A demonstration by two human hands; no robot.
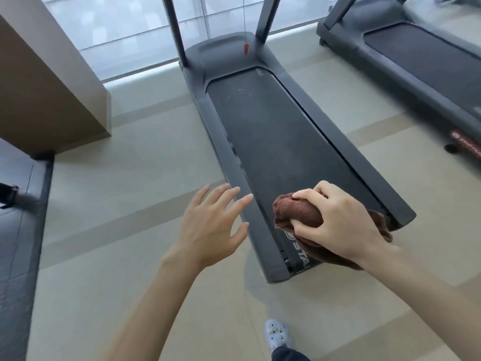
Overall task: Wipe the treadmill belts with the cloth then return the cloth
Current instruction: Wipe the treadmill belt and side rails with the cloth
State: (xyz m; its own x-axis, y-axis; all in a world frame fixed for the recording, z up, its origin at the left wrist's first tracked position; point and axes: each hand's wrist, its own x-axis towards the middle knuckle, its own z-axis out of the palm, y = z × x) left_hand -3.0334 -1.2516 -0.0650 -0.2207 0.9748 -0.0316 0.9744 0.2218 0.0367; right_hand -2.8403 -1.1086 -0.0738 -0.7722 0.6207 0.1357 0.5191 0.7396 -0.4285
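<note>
Head view, person standing at the foot of a treadmill. The right hand (335,220), at 4 o'clock in the frame, grips the cloth (296,212) with fingers and thumb curled round a bunched roll of it. The rest hangs below the wrist over the rear end of the near belt (273,142). Whether the cloth touches the belt cannot be told. The left hand (210,227), at 7 o'clock, holds nothing. Its fingers are straight and spread wide, with the tips over the left side rail (226,152).

Progress, as judged: wiping is at or near its start. Pale specks show on the near belt toward 12 o'clock, so that surface is probably not finished. The second treadmill (416,56), at 2 o'clock, remains to be done, as does returning the cloth (no storage place for it is in view).

Materials: the cloth is brown, plush and soft, and folds into thick rolls. The belt is matt black, flat and finely textured, a long strip between smooth, dark grey, hard rails. The floor (130,204) is pale and smooth, with darker bands.
</note>
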